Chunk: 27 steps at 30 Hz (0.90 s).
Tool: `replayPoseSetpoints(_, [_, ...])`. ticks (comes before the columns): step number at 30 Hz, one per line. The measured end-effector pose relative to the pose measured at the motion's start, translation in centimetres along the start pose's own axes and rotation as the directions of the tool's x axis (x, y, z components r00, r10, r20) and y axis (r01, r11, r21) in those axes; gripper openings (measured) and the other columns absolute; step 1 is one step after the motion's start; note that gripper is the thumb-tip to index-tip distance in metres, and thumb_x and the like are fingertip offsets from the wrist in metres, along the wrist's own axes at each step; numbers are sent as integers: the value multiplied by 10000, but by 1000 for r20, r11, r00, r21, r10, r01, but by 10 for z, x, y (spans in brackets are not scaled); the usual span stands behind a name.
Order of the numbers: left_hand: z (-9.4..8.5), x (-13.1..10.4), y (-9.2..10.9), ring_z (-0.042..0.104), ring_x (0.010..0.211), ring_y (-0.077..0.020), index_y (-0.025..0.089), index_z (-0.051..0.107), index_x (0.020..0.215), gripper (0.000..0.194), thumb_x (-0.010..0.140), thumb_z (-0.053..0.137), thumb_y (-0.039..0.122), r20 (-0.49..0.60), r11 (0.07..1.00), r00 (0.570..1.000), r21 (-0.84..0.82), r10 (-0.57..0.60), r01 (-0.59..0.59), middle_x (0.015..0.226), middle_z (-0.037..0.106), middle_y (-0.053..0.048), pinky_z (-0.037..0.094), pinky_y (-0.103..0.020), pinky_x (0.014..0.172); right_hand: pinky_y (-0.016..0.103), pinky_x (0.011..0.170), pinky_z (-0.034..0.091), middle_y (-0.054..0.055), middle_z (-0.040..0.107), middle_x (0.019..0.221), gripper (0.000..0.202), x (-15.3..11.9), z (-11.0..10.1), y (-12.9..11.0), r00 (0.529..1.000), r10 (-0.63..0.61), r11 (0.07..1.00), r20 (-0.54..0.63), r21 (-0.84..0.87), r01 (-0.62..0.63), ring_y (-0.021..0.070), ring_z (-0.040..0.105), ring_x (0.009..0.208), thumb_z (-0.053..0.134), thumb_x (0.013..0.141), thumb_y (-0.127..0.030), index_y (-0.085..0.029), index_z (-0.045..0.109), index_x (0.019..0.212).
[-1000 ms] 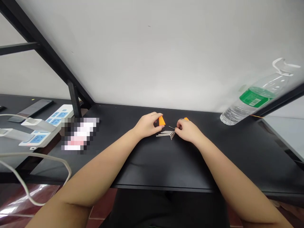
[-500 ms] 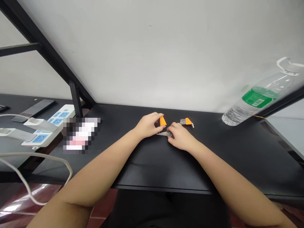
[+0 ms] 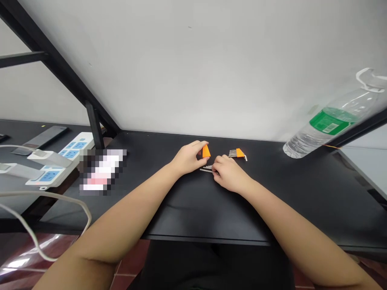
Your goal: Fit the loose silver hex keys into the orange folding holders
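Note:
Between the thumb and fingers of my left hand [image 3: 189, 158] is an orange hex key holder [image 3: 206, 151], held just above the black tabletop. My right hand [image 3: 229, 173] is beside it, fingers curled down over several loose silver hex keys [image 3: 207, 169]. The straight ends of these keys stick out to the left, under the holder; their bent ends are hidden by my fingers. Behind my right hand lies a second orange holder [image 3: 240, 153] with several hex keys in it.
A large water bottle [image 3: 320, 129] with a green label stands at the right by the wall. To the left lies a blurred-out phone-like thing [image 3: 104, 171]. Farther left are a white power strip [image 3: 65, 161] with plugs and white cables [image 3: 75, 198].
My left hand has tilted the orange holder slightly and shifted it a little to the left. My right fingers have closed further over the hex keys, covering their bent ends.

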<state>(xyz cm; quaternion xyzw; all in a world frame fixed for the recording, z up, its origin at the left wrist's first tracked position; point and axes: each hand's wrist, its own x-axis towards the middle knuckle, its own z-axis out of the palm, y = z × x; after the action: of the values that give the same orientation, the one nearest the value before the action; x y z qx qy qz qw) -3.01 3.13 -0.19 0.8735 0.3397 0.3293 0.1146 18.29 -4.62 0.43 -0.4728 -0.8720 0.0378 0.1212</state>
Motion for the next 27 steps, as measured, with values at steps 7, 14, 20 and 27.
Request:
replayPoseSetpoints(7, [2, 3, -1, 608, 729, -154, 207, 536, 1448, 564, 906, 662, 293, 40, 996, 996, 44, -84, 82, 863, 660, -1, 519, -290, 725, 314, 613, 399, 84, 637, 930, 119, -5, -9, -9, 997, 43, 997, 61, -65, -39, 181, 558, 709, 563, 885, -96, -184, 642, 873])
replayPoseSetpoints(14, [2, 2, -7, 606, 741, -142, 209, 567, 1420, 556, 899, 691, 360, -4, 998, 998, 40, -55, 56, 923, 683, -12, 524, -279, 753, 261, 710, 440, 16, 633, 848, 94, -9, -25, 30, 982, 83, 969, -170, 245, -39, 145, 578, 731, 571, 907, -131, -201, 632, 891])
replayPoseSetpoints(20, [4, 2, -8, 601, 738, -140, 208, 582, 1408, 556, 896, 700, 388, -24, 1000, 1000, 25, -12, 12, 913, 678, -10, 523, -278, 754, 268, 689, 446, 24, 620, 843, 109, -10, -30, 46, 958, 147, 958, -248, 275, -75, 150, 570, 707, 566, 911, -162, -208, 663, 894])
replayPoseSetpoints(27, [3, 1, -6, 612, 746, -147, 214, 589, 1408, 555, 897, 700, 399, -20, 1000, 1000, 16, 5, -5, 908, 677, -16, 530, -284, 756, 283, 726, 467, 42, 641, 871, 135, -10, -31, 40, 969, 116, 966, -219, 252, -58, 162, 583, 732, 551, 937, -172, -208, 679, 912])
